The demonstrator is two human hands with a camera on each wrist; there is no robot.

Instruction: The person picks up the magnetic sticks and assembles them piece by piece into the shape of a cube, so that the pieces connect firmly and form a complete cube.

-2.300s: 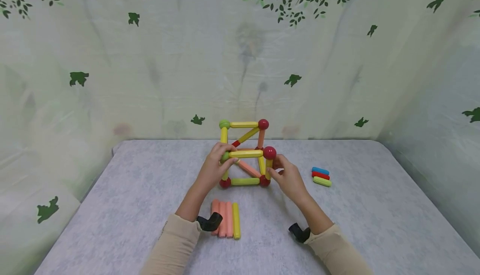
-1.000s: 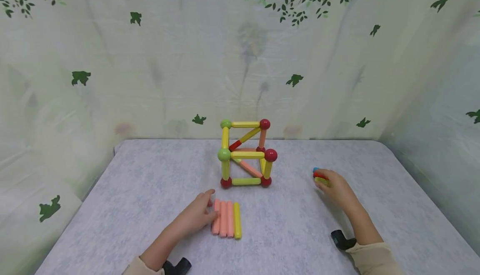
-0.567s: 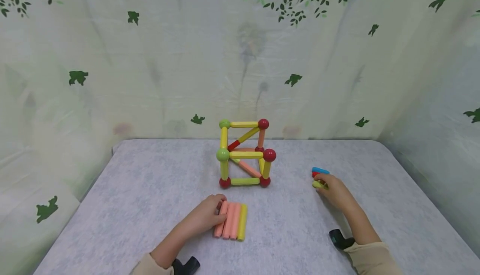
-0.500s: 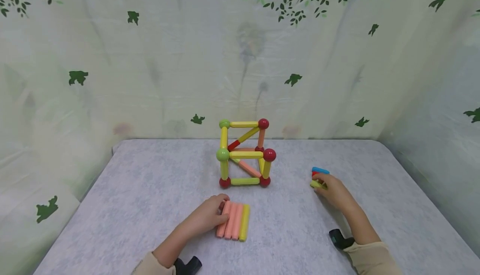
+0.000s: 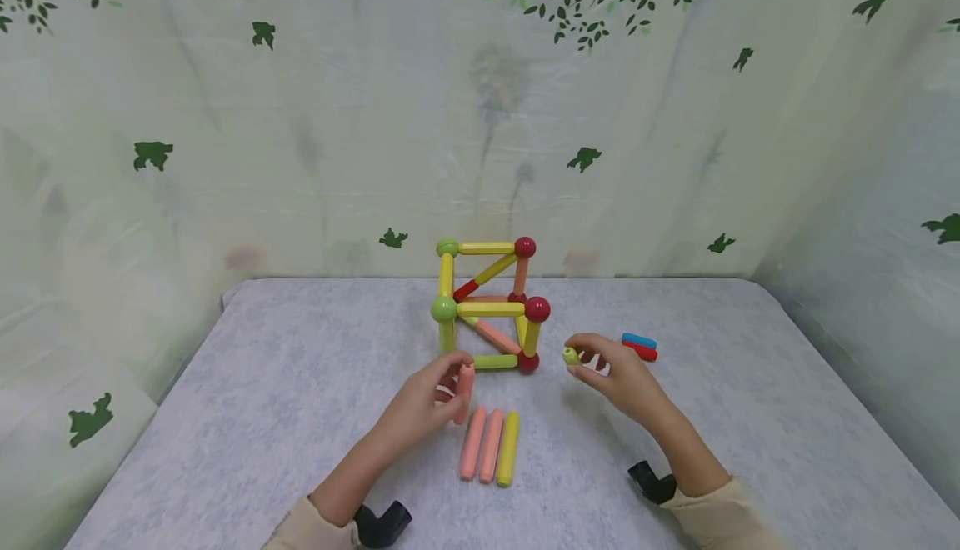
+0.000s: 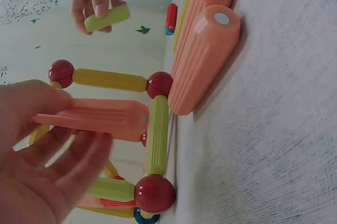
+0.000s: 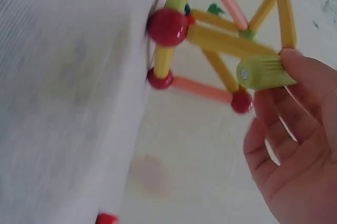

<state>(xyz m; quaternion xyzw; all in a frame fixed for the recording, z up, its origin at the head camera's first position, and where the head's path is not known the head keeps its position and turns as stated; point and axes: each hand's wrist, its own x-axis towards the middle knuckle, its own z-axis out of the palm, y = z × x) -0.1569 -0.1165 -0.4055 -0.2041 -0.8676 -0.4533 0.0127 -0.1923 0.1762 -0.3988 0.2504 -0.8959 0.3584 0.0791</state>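
Note:
My left hand (image 5: 422, 407) pinches a long salmon-pink magnetic stick (image 5: 464, 393) between thumb and fingers, raised above the table. In the left wrist view that pink magnetic stick (image 6: 108, 117) overlaps the cube frame. My right hand (image 5: 622, 375) holds a short lime-green magnetic stick (image 5: 572, 356) by thumb and fingertips; its round metal end shows in the right wrist view, on the green stick (image 7: 263, 72). Between and behind both hands stands a cube frame (image 5: 491, 309) of yellow, green and pink sticks joined by red and green balls, with diagonals inside.
Two pink sticks (image 5: 472, 444) and a yellow stick (image 5: 507, 448) lie side by side nearer the front. Short blue (image 5: 639, 340) and red sticks (image 5: 642, 352) lie to the right. A leaf-printed curtain (image 5: 300, 117) hangs behind the grey-covered table (image 5: 225, 467).
Both hands left the frame; the left picked one pink stick from the row, shifting the others right. The right took the short green stick from beside the red one and moved left towards the frame.

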